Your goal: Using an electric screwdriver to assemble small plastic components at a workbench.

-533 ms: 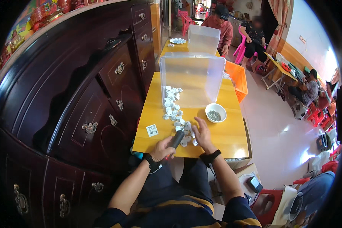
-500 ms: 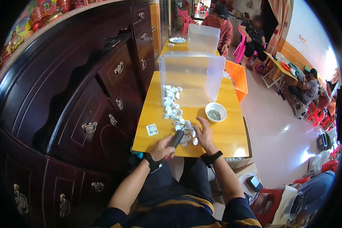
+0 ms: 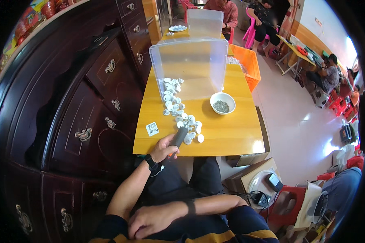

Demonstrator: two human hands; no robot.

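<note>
At the near edge of a yellow wooden table [image 3: 231,133], a seated person's left hand [image 3: 163,148] wraps its fingers around a dark cylindrical tool [image 3: 178,137], whose tip points at a trail of small white round parts [image 3: 178,109]. The right hand [image 3: 152,220] rests in the lap, fingers loosely spread, holding nothing. A white bowl [image 3: 222,103] sits to the right. Judging from this, parts [image 3: 200,138] lying close to the edge could be nudged off by the tool.

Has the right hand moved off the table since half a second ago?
Yes. The right hand has left the white pieces on the yellow table and pulled back toward the body, now resting low by the lap.
</note>
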